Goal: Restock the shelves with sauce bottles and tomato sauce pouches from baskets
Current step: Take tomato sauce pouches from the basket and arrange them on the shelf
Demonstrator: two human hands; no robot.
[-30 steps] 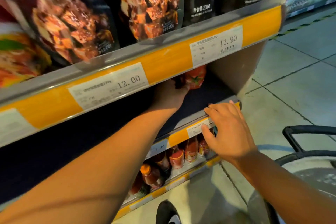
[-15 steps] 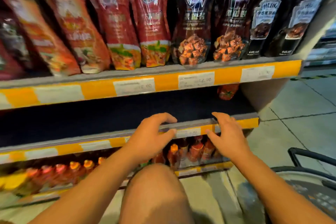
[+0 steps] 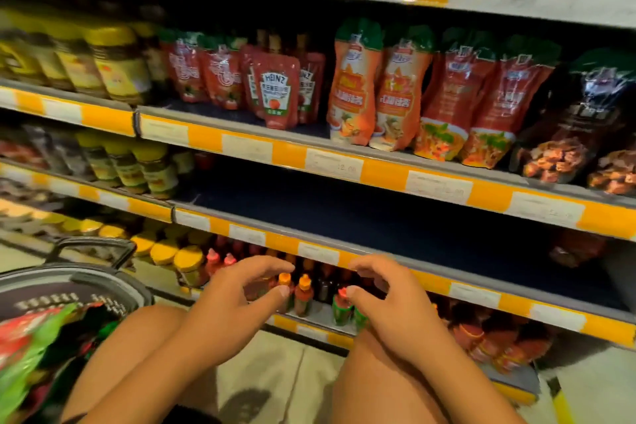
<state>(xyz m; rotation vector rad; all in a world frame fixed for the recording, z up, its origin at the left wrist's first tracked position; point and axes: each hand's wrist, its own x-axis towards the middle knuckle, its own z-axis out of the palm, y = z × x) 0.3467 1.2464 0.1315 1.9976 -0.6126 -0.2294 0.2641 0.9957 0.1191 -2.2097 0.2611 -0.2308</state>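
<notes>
At the far left our basket has come into view, red and green pouches heaped inside, which it was not half a second ago; we have turned left from the right end of the shelf, so the next pickup looks close. Our left hand has let go of the shelf edge and hangs over our knee, fingers loosely curled round nothing. Our right hand has also come off the edge, fingers relaxed and holding nothing. Behind both stand small sauce bottles on the bottom shelf. Above, the dark middle shelf is mostly bare, with what may be one red pouch at its blurred right end. Ketchup pouches fill the shelf above.
</notes>
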